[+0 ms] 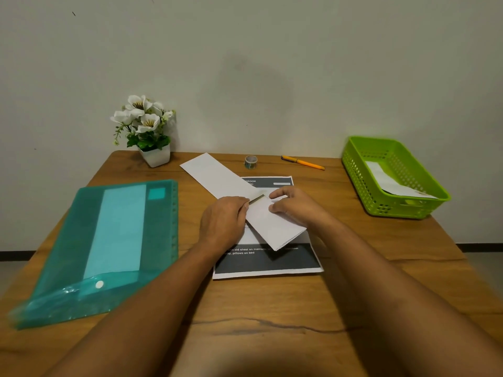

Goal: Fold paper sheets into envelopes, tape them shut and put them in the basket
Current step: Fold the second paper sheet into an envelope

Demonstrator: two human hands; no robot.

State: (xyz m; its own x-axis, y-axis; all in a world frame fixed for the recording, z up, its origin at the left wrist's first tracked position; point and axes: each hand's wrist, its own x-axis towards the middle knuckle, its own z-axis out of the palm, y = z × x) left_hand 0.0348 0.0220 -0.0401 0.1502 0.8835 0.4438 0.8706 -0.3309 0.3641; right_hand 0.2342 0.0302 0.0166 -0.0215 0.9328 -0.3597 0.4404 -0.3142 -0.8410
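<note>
A long folded white paper strip (217, 176) lies diagonally across the middle of the wooden table (272, 308), on top of a printed sheet (268, 263). My left hand (221, 225) pinches the strip's left edge at its middle, where a dark sliver, perhaps tape, shows. My right hand (295, 206) presses curled fingers on the strip from the right. A small tape roll (250, 162) stands behind the papers. The green basket (353, 164) at the right holds a folded white envelope (392, 183).
A teal plastic document folder (109, 248) with paper inside lies on the left. A white pot of artificial flowers (147, 129) stands at the back left against the wall. An orange pen (303, 162) lies at the back, between tape roll and basket.
</note>
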